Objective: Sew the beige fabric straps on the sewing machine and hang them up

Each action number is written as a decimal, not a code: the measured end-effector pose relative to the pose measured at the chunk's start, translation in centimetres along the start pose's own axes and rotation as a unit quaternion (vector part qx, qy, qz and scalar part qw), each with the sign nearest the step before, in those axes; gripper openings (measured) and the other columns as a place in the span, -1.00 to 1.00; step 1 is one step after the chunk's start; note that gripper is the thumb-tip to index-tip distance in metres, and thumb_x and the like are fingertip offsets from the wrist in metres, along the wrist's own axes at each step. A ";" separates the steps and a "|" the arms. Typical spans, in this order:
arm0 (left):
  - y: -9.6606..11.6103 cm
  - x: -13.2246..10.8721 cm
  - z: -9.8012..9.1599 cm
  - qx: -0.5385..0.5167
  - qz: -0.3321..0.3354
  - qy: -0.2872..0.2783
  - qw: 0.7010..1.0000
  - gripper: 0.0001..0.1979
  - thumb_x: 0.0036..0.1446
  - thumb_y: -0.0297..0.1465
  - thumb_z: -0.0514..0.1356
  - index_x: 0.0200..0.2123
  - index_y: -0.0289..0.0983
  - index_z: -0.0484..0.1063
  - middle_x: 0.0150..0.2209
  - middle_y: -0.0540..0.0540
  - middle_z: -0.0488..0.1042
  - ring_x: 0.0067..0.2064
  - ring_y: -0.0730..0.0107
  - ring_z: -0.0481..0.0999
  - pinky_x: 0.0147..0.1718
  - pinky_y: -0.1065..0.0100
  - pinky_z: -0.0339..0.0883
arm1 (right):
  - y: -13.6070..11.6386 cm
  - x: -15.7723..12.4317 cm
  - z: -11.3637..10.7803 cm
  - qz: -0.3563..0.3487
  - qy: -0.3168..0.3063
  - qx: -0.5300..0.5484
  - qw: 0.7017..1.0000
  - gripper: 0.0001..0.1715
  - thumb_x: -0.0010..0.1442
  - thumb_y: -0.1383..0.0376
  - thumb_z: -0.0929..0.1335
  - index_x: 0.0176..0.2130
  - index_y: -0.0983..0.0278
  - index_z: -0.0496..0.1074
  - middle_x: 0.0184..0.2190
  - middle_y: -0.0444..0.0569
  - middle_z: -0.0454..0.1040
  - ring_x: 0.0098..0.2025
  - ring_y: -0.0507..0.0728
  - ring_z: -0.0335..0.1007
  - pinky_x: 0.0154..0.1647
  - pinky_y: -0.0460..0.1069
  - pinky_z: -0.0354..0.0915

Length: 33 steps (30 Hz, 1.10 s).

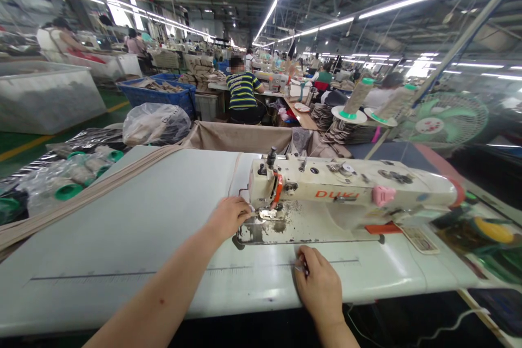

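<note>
We see tan strips (pixel 122 178) along the left of the table (pixel 183 201), our left hand (pixel 228 217), fingers bent, beside the presser foot (pixel 271 213) of the sewing machine (pixel 350 182), and our right hand (pixel 320 283) curled in front (whether either grips anything, we cannot tell).

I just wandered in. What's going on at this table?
A person is working at a sewing machine on a pale table. Their left hand is beside the machine's needle end; what it may hold is unclear. Their right hand is curled by the printed ruler, perhaps around something small. Beige strips run along the table's left side.
</note>
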State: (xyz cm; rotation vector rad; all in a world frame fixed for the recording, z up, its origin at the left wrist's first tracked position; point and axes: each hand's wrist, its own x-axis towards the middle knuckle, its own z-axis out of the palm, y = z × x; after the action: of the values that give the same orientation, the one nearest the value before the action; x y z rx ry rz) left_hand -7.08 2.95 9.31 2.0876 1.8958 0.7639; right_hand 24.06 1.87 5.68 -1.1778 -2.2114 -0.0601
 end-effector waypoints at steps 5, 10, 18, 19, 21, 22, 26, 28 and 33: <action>0.9 -0.5 -0.2 -0.040 -0.045 -0.007 0.998 -0.91 0.24 -0.47 0.29 -0.30 -0.19 0.60 -0.19 0.00 0.55 -0.17 0.39 0.54 -0.18 0.40 0.34 | -0.1 -0.1 0.0 0.003 -0.003 -0.002 1.000 -0.79 0.23 0.38 0.26 -0.13 0.18 0.38 -0.34 -0.09 0.49 -0.32 0.17 0.39 -0.24 0.02 0.22; 2.0 -1.1 -0.2 -0.049 -0.087 -0.015 0.995 -0.92 0.20 -0.48 0.31 -0.30 -0.18 0.60 -0.23 0.02 0.51 -0.26 0.42 0.51 -0.26 0.40 0.31 | 0.0 -0.1 0.0 0.005 -0.008 -0.003 1.000 -0.78 0.22 0.38 0.28 -0.11 0.19 0.38 -0.32 -0.09 0.50 -0.30 0.18 0.41 -0.23 0.02 0.22; 6.0 -2.7 0.9 -0.025 -0.165 -0.022 0.986 -0.91 0.24 -0.49 0.23 -0.25 -0.27 0.56 -0.13 -0.10 0.47 -0.20 0.36 0.51 -0.17 0.36 0.34 | -0.2 0.2 -0.6 0.008 -0.034 -0.010 0.999 -0.77 0.19 0.40 0.28 -0.13 0.20 0.39 -0.33 -0.09 0.50 -0.32 0.17 0.41 -0.25 0.01 0.21; 6.4 -2.7 1.0 -0.019 -0.172 -0.025 0.985 -0.90 0.24 -0.50 0.21 -0.25 -0.29 0.55 -0.11 -0.13 0.47 -0.17 0.33 0.52 -0.14 0.35 0.35 | -0.3 0.2 -0.7 0.011 -0.035 -0.008 0.999 -0.76 0.18 0.41 0.28 -0.13 0.20 0.40 -0.33 -0.09 0.51 -0.32 0.17 0.41 -0.25 0.01 0.21; 7.2 -2.7 1.2 -0.009 -0.182 -0.034 0.983 -0.87 0.24 -0.51 0.17 -0.22 -0.31 0.54 -0.08 -0.18 0.46 -0.12 0.28 0.52 -0.09 0.32 0.35 | -0.4 0.2 -0.7 0.013 -0.035 -0.007 0.999 -0.75 0.18 0.41 0.28 -0.13 0.20 0.40 -0.32 -0.09 0.50 -0.31 0.16 0.41 -0.25 0.01 0.21; 7.5 -2.7 1.3 -0.004 -0.185 -0.039 0.982 -0.85 0.24 -0.52 0.15 -0.21 -0.31 0.54 -0.07 -0.19 0.46 -0.11 0.26 0.52 -0.08 0.31 0.36 | -0.4 0.2 -0.7 0.013 -0.034 -0.006 0.999 -0.75 0.18 0.40 0.29 -0.13 0.20 0.40 -0.32 -0.09 0.51 -0.31 0.16 0.41 -0.24 0.01 0.21; 8.5 -2.9 1.7 -0.001 -0.196 -0.062 0.979 -0.78 0.23 -0.49 0.15 -0.09 -0.33 0.53 -0.06 -0.22 0.44 -0.11 0.24 0.54 -0.04 0.31 0.38 | -0.4 0.1 -0.6 0.013 -0.027 -0.006 1.000 -0.75 0.18 0.40 0.29 -0.12 0.20 0.41 -0.32 -0.09 0.51 -0.29 0.17 0.42 -0.23 0.01 0.22; 8.9 -3.2 2.1 -0.006 -0.199 -0.072 0.977 -0.66 0.23 -0.47 0.15 0.07 -0.35 0.47 -0.04 -0.24 0.43 -0.09 0.22 0.55 -0.03 0.32 0.39 | -0.4 0.1 -0.5 0.011 -0.020 -0.007 1.000 -0.76 0.19 0.40 0.29 -0.12 0.20 0.41 -0.32 -0.09 0.51 -0.29 0.17 0.41 -0.23 0.01 0.22; 9.4 -4.2 2.8 -0.019 -0.203 -0.093 0.975 -0.48 0.24 -0.57 0.04 0.27 -0.40 0.28 0.09 -0.33 0.39 -0.08 0.21 0.60 -0.03 0.31 0.43 | -0.6 0.1 -0.5 0.007 -0.008 -0.003 1.000 -0.78 0.22 0.41 0.28 -0.14 0.22 0.41 -0.33 -0.09 0.50 -0.31 0.16 0.41 -0.23 0.01 0.24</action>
State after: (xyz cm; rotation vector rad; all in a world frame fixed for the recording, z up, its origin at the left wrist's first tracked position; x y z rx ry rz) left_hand 2.29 -2.01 10.63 1.6024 2.0800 0.4867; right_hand 23.83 1.45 6.31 -1.2012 -2.2180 -0.0525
